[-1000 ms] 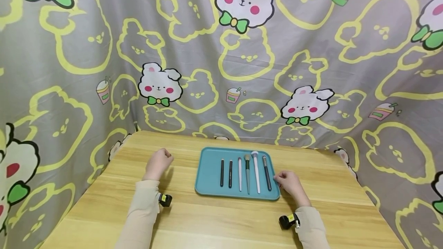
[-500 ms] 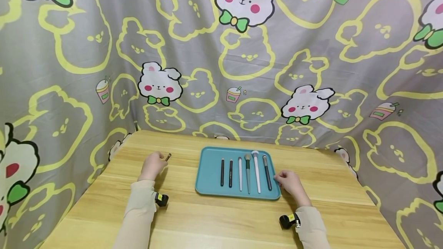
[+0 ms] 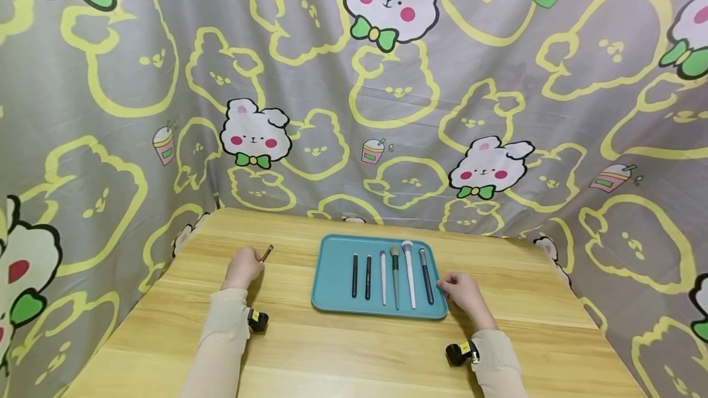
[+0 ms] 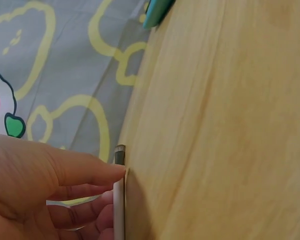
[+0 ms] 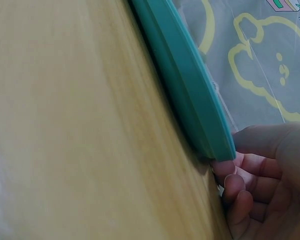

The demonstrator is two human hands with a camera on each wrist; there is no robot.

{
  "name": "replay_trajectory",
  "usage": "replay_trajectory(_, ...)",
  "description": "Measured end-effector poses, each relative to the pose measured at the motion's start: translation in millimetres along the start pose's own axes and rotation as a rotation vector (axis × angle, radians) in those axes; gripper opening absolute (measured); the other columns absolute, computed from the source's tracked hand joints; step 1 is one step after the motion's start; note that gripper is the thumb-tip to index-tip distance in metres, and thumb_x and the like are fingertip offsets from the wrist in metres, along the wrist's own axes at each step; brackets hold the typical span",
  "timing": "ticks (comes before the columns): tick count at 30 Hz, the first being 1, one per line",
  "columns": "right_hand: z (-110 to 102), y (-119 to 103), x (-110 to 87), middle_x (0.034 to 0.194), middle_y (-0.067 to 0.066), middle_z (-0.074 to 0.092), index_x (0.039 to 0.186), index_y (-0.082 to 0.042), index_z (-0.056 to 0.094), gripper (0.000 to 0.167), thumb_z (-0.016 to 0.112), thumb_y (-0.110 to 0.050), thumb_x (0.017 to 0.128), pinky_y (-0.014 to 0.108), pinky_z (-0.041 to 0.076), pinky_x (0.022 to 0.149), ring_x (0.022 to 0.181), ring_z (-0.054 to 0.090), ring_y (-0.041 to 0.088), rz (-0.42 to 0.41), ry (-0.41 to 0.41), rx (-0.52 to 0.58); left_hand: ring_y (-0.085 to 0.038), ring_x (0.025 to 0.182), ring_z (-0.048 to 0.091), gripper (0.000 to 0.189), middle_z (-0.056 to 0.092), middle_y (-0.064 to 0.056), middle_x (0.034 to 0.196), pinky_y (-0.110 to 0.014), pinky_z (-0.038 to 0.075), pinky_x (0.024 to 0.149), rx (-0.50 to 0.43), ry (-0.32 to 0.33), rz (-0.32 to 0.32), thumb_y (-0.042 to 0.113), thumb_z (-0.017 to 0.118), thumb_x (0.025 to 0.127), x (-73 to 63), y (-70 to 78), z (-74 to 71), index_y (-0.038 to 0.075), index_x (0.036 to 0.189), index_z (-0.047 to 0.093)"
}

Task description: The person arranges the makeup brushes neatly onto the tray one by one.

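Note:
My left hand (image 3: 243, 268) is over the table left of the tray, pinching a slim makeup brush (image 3: 267, 253) with its tip pointing up and away. In the left wrist view, thumb and fingers grip the brush (image 4: 119, 202) close to the wooden surface. At the tray's right edge my right hand (image 3: 460, 290) pinches the rim; the right wrist view has the thumb at the upper side of the teal tray (image 5: 190, 85) and fingertips below it. Several makeup brushes lie side by side in the tray, among them a green-handled brush (image 3: 396, 284) and a white-handled brush (image 3: 410, 278).
The wooden table (image 3: 343, 355) runs up to a patterned grey curtain (image 3: 321, 91) at the back and sides. Two short black brushes, one being a black brush (image 3: 354, 276), lie leftmost in the tray. A dark-handled brush (image 3: 428, 281) lies rightmost.
My left hand has shifted slightly left and turned, so the brush tip now shows beyond its fingers. My right hand and the tray have stayed in place.

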State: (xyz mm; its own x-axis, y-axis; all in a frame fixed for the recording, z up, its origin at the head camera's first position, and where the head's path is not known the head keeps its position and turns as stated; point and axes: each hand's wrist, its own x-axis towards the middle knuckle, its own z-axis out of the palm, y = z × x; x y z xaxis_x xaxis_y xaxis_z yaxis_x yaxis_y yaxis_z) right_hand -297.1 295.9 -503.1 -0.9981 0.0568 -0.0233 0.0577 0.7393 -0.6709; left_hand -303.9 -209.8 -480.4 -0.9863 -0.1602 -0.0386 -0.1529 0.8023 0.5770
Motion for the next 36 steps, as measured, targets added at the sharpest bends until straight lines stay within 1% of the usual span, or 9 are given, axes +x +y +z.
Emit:
replay_trajectory(3,0.4,0.2,-0.6,0.066,0.003,0.058,0.078,-0.002,0.064,0.02,0.064,-0.017,0.092,0.028,0.04,0.055,0.06,0.049,0.016,-0.004,-0.006,0.002,-0.028,0.077,0.056,0.009,0.064,-0.02,0.094,-0.034,0.045,0.061,0.003,-0.006,-0.008,0.004,0.059,0.09,0.0,-1.3,1.4,-0.004,0.095,0.061)
replay_trajectory(7,1.1,-0.5,-0.4,0.066,0.003,0.058,0.079,-0.002,0.064,0.02,0.064,-0.017,0.092,0.028,0.04,0.054,0.059,0.049,0.016,-0.004,-0.01,0.007,-0.027,0.077,0.057,0.009,0.064,-0.02,0.095,-0.035,0.045,0.062,0.007,-0.003,-0.019,0.004,0.058,0.091,-1.4,-1.8,2.4,-0.003,0.095,0.061)
replay_trajectory(13,2.0,-1.0,-0.6,0.065,0.003,0.058,0.079,-0.002,0.064,0.02,0.064,-0.017,0.092,0.028,0.04,0.055,0.059,0.049,0.016,0.007,-0.011,0.013,-0.029,0.078,0.058,0.011,0.064,-0.021,0.096,-0.038,0.047,0.064,0.029,0.005,-0.015,0.005,0.058,0.092,-2.9,-2.1,2.9,-0.004,0.097,0.061)
replay_trajectory(23,1.3,-0.6,-2.0,0.067,0.003,0.058,0.079,-0.003,0.064,0.021,0.063,-0.018,0.093,0.028,0.04,0.056,0.06,0.049,0.017,0.016,-0.016,0.009,-0.028,0.077,0.057,0.01,0.064,-0.02,0.093,-0.036,0.045,0.063,0.038,0.005,-0.015,0.006,0.056,0.092,-3.3,0.0,2.2,-0.003,0.094,0.06)
replay_trajectory(30,0.0,-1.5,-2.9,0.067,0.004,0.058,0.081,-0.002,0.064,0.02,0.063,-0.018,0.093,0.028,0.04,0.055,0.06,0.049,0.016,0.017,-0.013,0.014,-0.026,0.075,0.056,0.012,0.064,-0.019,0.093,-0.033,0.044,0.062,0.012,-0.001,-0.019,0.007,0.055,0.092,-3.4,2.4,1.4,-0.003,0.094,0.061)
replay_trajectory(36,0.0,-1.3,-2.4,0.067,0.004,0.058,0.081,-0.001,0.064,0.02,0.063,-0.018,0.093,0.028,0.041,0.055,0.059,0.049,0.016,0.017,-0.006,0.017,-0.023,0.068,0.052,0.012,0.062,-0.016,0.085,-0.03,0.04,0.057,-0.019,0.004,-0.017,0.007,0.052,0.093,-5.0,6.8,-0.8,-0.002,0.091,0.061)
